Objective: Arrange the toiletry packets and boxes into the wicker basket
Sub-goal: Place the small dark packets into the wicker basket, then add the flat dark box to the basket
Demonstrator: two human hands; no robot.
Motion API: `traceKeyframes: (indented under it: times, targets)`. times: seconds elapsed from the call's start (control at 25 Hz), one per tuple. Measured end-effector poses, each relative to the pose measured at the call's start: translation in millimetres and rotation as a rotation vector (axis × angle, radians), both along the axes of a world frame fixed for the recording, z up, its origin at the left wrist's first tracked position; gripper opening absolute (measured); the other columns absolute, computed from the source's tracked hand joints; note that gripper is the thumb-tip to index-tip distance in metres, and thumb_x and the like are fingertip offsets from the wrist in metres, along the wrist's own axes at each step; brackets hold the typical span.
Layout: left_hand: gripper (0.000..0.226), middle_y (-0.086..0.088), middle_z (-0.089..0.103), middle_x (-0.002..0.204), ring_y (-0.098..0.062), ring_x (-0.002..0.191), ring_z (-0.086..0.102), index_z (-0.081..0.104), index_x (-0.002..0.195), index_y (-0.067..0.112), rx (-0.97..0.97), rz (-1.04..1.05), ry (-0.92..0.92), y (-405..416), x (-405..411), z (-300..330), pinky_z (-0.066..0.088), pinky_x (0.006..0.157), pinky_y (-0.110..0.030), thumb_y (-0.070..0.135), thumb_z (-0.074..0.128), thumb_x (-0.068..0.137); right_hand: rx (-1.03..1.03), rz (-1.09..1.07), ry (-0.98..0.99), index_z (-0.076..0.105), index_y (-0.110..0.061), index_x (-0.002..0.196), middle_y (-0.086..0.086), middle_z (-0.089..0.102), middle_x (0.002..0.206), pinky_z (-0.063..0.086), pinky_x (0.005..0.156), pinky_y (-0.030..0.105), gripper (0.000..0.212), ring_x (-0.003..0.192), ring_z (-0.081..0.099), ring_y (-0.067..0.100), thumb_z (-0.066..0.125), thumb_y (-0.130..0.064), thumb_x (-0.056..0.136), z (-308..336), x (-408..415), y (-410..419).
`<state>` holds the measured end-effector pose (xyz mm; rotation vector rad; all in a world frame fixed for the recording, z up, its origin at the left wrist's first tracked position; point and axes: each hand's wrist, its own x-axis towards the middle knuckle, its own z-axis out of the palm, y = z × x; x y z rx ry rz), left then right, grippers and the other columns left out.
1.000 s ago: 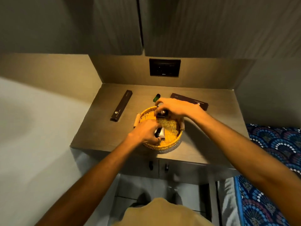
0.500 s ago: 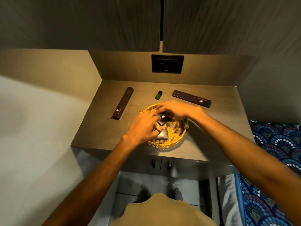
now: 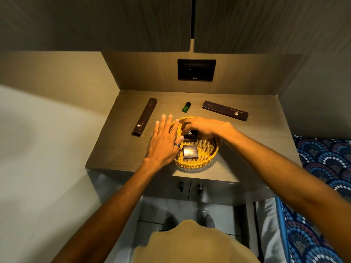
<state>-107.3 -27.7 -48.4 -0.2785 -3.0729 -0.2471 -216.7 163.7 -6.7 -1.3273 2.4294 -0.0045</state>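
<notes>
A round wicker basket (image 3: 207, 154) sits near the front edge of the wooden counter (image 3: 117, 149). Inside it lies a small dark square packet (image 3: 190, 151) with a gold logo. My right hand (image 3: 206, 128) is over the basket's far side, fingers closed on a small dark box (image 3: 190, 135). My left hand (image 3: 164, 139) hovers flat over the basket's left rim, fingers spread, holding nothing. One long dark box (image 3: 144, 117) lies at the left of the counter, another long dark box (image 3: 225, 110) at the back right. A small green bottle (image 3: 186, 107) lies between them.
A dark socket panel (image 3: 196, 70) is set in the back wall, with cupboard doors above. Two drawer handles (image 3: 190, 186) sit under the counter's front edge. A blue patterned bedcover (image 3: 322, 168) is at the right. Side walls enclose the counter.
My left hand has let go of the square packet, which now lies in the basket, and has spread open and moved left. My right hand stays on the small box.
</notes>
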Motion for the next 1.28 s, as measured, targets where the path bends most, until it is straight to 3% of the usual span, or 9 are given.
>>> traceKeyframes:
  times: [0.2,0.44,0.6,0.76,0.88,1.04,1.16,1.28]
  targets:
    - [0.069,-0.014,-0.002,0.174,-0.029,0.159,-0.015,0.006,0.166,0.017,0.017,0.003,-0.024,0.0,1.7,-2.8,-0.010,0.128,-0.045,0.048,0.027,0.109,-0.012,0.037,0.022,0.070,-0.020,0.128,0.003,0.054,0.138,0.049,0.108,0.040,0.050,0.129,0.053,0.025,0.080,-0.008,0.081,-0.2,6.2,0.1]
    - [0.067,-0.014,-0.002,0.174,-0.031,0.160,-0.013,0.007,0.166,0.016,0.021,0.001,-0.028,0.2,2.6,-3.7,-0.010,0.129,-0.046,0.045,0.029,0.109,-0.032,0.022,0.014,0.069,-0.021,0.131,0.003,0.056,0.132,0.047,0.105,0.037,0.054,0.125,0.054,0.024,0.079,-0.004,0.081,-2.1,12.7,3.2]
    - [0.067,-0.014,-0.001,0.174,-0.031,0.160,-0.012,0.008,0.166,0.016,0.028,-0.005,-0.037,0.5,2.4,-2.3,-0.008,0.130,-0.048,0.046,0.029,0.110,-0.027,0.005,-0.005,0.063,-0.022,0.137,0.005,0.052,0.141,0.044,0.108,0.038,0.061,0.132,0.050,0.026,0.078,-0.002,0.082,-1.2,15.4,4.7]
    - [0.069,-0.013,0.001,0.174,-0.029,0.160,-0.010,0.009,0.166,0.016,0.081,-0.011,-0.027,2.9,-2.4,4.3,-0.009,0.129,-0.047,0.048,0.029,0.109,-0.209,-0.206,-0.088,0.051,-0.023,0.150,0.006,0.045,0.155,0.039,0.114,0.038,0.078,0.144,0.039,0.024,0.075,0.005,0.081,11.4,1.3,24.9]
    - [0.070,-0.012,0.004,0.174,-0.029,0.161,-0.007,0.011,0.166,0.014,0.102,-0.046,-0.016,7.7,-24.8,17.7,-0.008,0.128,-0.044,0.048,0.031,0.109,-0.416,-0.458,-0.009,0.052,-0.022,0.148,0.007,0.051,0.151,0.042,0.113,0.038,0.065,0.141,0.043,0.023,0.072,-0.005,0.089,22.3,-22.2,51.6]
    - [0.071,-0.015,0.008,0.174,-0.032,0.161,-0.005,0.012,0.165,0.012,0.046,-0.080,-0.063,25.9,-68.6,32.8,-0.003,0.130,-0.050,0.049,0.032,0.108,-0.172,-0.816,0.125,0.044,-0.015,0.154,0.016,0.048,0.154,0.035,0.119,0.052,0.070,0.143,0.041,0.036,0.074,-0.025,0.091,20.4,-43.9,76.6]
    - [0.071,-0.015,0.009,0.173,-0.035,0.160,-0.006,0.014,0.165,0.014,-0.024,-0.059,-0.093,37.3,-88.4,32.1,-0.004,0.129,-0.053,0.052,0.028,0.108,-0.034,-0.878,0.122,0.049,-0.008,0.146,0.017,0.054,0.146,0.038,0.116,0.051,0.064,0.137,0.048,0.036,0.071,-0.039,0.093,8.3,-43.4,76.7]
    - [0.071,-0.015,0.008,0.173,-0.035,0.160,-0.008,0.016,0.165,0.017,-0.056,-0.049,-0.083,43.1,-94.5,29.5,-0.007,0.127,-0.053,0.056,0.023,0.107,-0.025,-0.883,0.173,0.059,-0.007,0.133,0.015,0.063,0.133,0.046,0.109,0.046,0.051,0.126,0.057,0.032,0.067,-0.039,0.095,-1.9,-41.3,67.7]
